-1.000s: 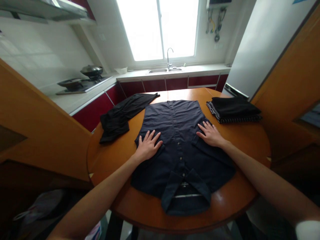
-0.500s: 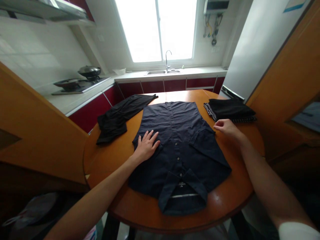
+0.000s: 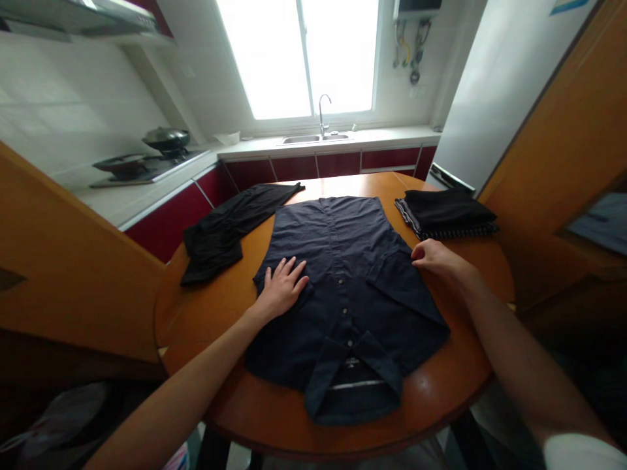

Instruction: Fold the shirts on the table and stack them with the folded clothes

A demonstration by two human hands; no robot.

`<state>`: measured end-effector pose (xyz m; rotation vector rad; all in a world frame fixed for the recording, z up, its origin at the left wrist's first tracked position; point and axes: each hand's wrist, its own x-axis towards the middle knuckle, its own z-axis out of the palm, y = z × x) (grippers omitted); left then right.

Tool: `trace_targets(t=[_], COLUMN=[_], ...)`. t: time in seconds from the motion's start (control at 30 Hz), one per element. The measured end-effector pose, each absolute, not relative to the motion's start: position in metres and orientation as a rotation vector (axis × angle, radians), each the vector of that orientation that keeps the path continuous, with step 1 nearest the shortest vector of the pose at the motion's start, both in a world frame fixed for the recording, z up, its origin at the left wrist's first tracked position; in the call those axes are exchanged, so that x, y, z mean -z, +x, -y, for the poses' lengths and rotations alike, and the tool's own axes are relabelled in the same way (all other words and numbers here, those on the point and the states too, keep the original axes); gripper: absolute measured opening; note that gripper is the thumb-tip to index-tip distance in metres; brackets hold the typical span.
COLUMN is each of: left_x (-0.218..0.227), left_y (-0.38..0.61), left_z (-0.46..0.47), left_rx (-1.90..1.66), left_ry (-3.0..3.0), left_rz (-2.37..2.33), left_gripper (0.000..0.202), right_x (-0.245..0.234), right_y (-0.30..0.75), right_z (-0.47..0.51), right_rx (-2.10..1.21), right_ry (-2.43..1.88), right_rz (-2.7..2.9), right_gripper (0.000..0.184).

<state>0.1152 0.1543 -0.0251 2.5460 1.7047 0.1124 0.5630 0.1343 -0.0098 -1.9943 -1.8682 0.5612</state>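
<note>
Left hand (image 3: 280, 290) flat-open pins dark navy buttoned shirt (image 3: 337, 254), right hand (image 3: 434, 258) pinches its right edge; fold straight, cloth taut.

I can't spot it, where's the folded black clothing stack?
In the head view, the folded black clothing stack sits at the round wooden table's far right, just beyond the right hand and the dark navy button shirt.

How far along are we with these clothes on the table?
Done: a folded black garment sits far right. In hand: the navy shirt lies buttoned and flat, left hand pressing it, right hand curled at its right edge. Left: its body is full length, and a loose black garment lies far left.
</note>
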Motion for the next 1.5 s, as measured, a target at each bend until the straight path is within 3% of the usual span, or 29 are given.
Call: trace_targets(t=[0.57,0.77,0.83,1.0,1.5], left_x=[0.024,0.023,0.024,0.024,0.022], left_y=[0.114,0.114,0.114,0.114,0.115], left_z=[-0.154,-0.153,-0.154,-0.153,-0.151], left_rx=[-0.097,-0.096,-0.097,-0.104,-0.117], left_ry=[2.539,2.543,2.545,2.553,2.518], left_rz=[-1.698,-1.696,-1.691,-1.689,-1.714], left_gripper=[0.058,0.058,0.058,0.056,0.062], right_x=[0.004,0.009,0.009,0.01,0.014], right_y=[0.558,0.568,0.572,0.572,0.533], right_z=[-0.13,-0.13,-0.132,-0.14,-0.139], right_rx=[-0.477,-0.666,-0.666,-0.261,-0.263], right_ry=[-2.089,-2.049,-2.031,-1.933,-1.618], right_rz=[1.882,1.776,1.7,1.58,1.714], right_gripper=[0.028,0.041,0.038,0.015,0.023])
